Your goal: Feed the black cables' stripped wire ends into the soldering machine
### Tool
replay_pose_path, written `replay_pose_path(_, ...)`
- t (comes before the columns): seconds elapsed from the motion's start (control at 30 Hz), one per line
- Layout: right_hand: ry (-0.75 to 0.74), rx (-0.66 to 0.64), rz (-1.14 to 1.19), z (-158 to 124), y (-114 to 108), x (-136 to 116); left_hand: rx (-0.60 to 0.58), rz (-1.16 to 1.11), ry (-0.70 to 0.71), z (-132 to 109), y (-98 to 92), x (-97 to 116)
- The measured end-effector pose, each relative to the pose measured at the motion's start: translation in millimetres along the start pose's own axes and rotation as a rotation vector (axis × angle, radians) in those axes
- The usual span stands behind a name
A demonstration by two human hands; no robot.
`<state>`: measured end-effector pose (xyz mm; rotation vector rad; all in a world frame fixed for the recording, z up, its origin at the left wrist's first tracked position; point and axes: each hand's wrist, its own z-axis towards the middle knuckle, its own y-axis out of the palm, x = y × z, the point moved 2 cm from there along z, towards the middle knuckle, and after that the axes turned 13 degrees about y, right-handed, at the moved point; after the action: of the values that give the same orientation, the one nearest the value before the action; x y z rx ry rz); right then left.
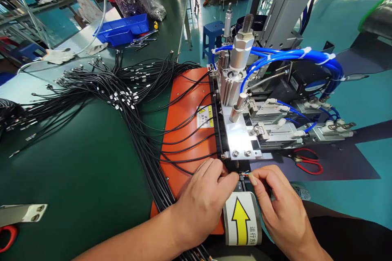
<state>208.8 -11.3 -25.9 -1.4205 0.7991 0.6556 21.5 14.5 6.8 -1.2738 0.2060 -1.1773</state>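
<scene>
Small coloured wires (245, 174) lie at the near edge of the metal machine (240, 136), just beyond the arrow-marked cover (242, 220), and are pinched between thumb and forefinger in the right hand's (280, 204) grip. The left hand's (203, 200) grip is curled in just beside them, but whether anything is pinched there cannot be told, as its fingertips are partly hidden. For good work here, the wires would best be kept fanned, straight and uncrossed, with light, steady pressure applied so that no strand is bent, and the fingers should be kept out from under the machine. Two hands are counted, with one machine, one arrow-marked cover and one orange panel (183, 138), on which one warning label (205, 116) is carried. Black cables (150, 171) are bundled on the green table (82, 175), too many to be counted; at least five are laid across the panel. One whole pair of red-handled scissors (297, 158) is seen.
</scene>
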Motion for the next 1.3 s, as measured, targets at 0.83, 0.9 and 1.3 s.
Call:
replay_pose_path(0.83,-0.195,-0.127,-0.144,18,-20,-5,-0.008,0.001,-0.008,0,0.4,0)
replay_pose_path(0.9,-0.228,-0.133,-0.199,18,-20,-3,-0.005,0.006,-0.007,0,0.1,0)
replay_pose_path(1.3,-0.274,-0.103,-0.258,15,-23,-4,-0.024,0.03,-0.015,1,-0.2,0)
